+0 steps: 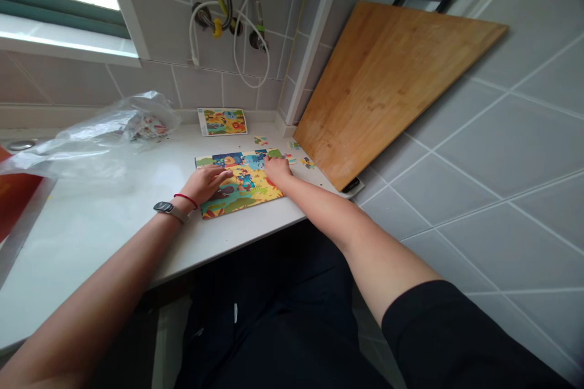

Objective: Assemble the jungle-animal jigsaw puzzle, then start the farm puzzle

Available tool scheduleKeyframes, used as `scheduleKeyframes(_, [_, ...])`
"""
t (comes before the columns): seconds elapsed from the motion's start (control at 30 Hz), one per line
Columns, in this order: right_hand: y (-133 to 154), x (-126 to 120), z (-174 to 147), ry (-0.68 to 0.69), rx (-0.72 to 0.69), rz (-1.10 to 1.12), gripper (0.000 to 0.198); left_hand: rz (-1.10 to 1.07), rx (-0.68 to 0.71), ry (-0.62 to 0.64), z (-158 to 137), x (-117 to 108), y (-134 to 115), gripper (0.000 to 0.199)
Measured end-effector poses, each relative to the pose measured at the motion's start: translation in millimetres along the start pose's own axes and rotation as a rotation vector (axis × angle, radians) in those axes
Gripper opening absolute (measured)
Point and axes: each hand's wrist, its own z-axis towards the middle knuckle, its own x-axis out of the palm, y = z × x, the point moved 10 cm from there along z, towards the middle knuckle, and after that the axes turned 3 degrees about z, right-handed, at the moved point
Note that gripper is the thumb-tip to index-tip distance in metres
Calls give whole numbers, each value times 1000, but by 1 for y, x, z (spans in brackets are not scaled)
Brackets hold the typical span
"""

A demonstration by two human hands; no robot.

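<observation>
A colourful jigsaw puzzle (255, 193) with cartoon animals lies flat on the white counter in front of me. My left hand (207, 182) rests on its left side, fingers stretched out and holding nothing. Over the upper right part of the puzzle is my right hand (277, 171), its fingers bent down and pressed together at the surface. Whatever sits under those fingertips is hidden. Close to the right hand lie loose puzzle pieces (308, 163), with another loose piece (260, 140) behind the puzzle's far edge. A picture card (224, 122) showing a similar scene leans against the wall.
A clear plastic bag (109, 134) with small printed pieces inside spreads over the counter (114, 213) at left. A large wooden board (396, 79) leans on the tiled wall at right. Hoses and a white cable (268, 67) hang at the back. An orange object (16, 194) stands far left.
</observation>
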Motion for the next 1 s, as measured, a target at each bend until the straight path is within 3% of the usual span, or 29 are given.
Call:
scheduleKeyframes(0.23, [31, 0, 6, 35, 4, -158, 38, -9, -113, -82, -5, -13, 14, 68])
scheduleKeyframes(0.57, [27, -6, 5, 68, -118, -116, 37, 50, -98, -55, 0, -9, 17, 63])
scheduleKeyframes(0.67, [-3, -21, 17, 119, -195, -122, 33, 35, -114, -75, 1, -10, 21, 63])
scheduleKeyframes(0.8, [-76, -38, 39, 226, -213, -212, 28, 30, -136, -80, 2, -9, 27, 64])
scheduleKeyframes(0.9, [-121, -30, 40, 368, -213, -287, 27, 31, -137, -73, 2, -8, 28, 65])
scheduleKeyframes(1.0, [-141, -12, 31, 456, -222, -320, 40, 29, -126, -68, 2, -7, 26, 64])
